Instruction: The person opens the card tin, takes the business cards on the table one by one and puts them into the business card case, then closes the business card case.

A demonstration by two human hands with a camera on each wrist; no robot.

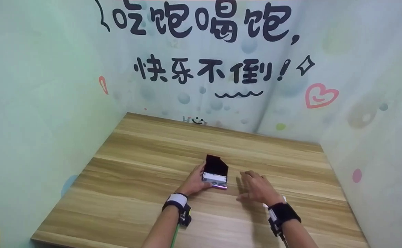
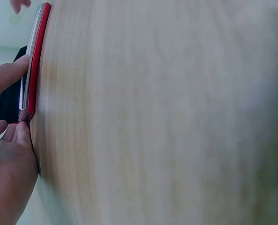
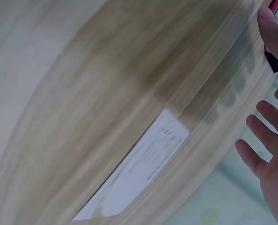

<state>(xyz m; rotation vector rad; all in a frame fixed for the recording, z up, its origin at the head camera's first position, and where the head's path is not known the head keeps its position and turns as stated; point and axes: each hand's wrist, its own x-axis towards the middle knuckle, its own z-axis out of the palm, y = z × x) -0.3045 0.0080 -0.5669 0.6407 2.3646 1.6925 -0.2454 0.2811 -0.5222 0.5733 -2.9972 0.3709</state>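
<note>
A flat card case [image 1: 215,172] with a black flap standing up and a silvery front sits near the middle of the table. A white strip shows inside it, below the flap. My left hand [image 1: 196,181] grips its left side, with the thumb on the metal front. In the left wrist view, the case [image 2: 36,61] shows a red edge along the tabletop, and fingers lie at its near end. My right hand [image 1: 257,187] is spread over the table to the right of the case, holding nothing. A white printed card [image 3: 139,171] lies on the table by the right wrist.
The wood-grain table [image 1: 146,144] is bounded by pale printed walls [image 1: 49,86] at the left, back and right. A wrist camera [image 1: 185,215] on a strap is worn on the left wrist, and another camera [image 1: 275,227] on the right.
</note>
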